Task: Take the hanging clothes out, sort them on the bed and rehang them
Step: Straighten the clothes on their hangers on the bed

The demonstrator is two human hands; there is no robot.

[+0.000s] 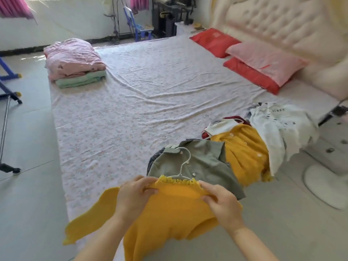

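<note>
A yellow frilled-neck top [169,219] lies at the near edge of the bed [131,95]. My left hand [133,196] grips its left shoulder and my right hand [222,202] pinches its right shoulder. A white hanger [183,162] sticks out of the neckline, its hook resting on a grey-green shirt [203,166]. To the right lie a mustard buttoned garment [244,153] and a white printed shirt [278,127], both on hangers.
Folded pink and green bedding [75,63] is stacked at the bed's far left corner. Red and pink pillows [259,63] lie by the tufted headboard [273,21]. A clothes rack's base [9,95] stands on the floor at left, a white fan base [323,185] at right.
</note>
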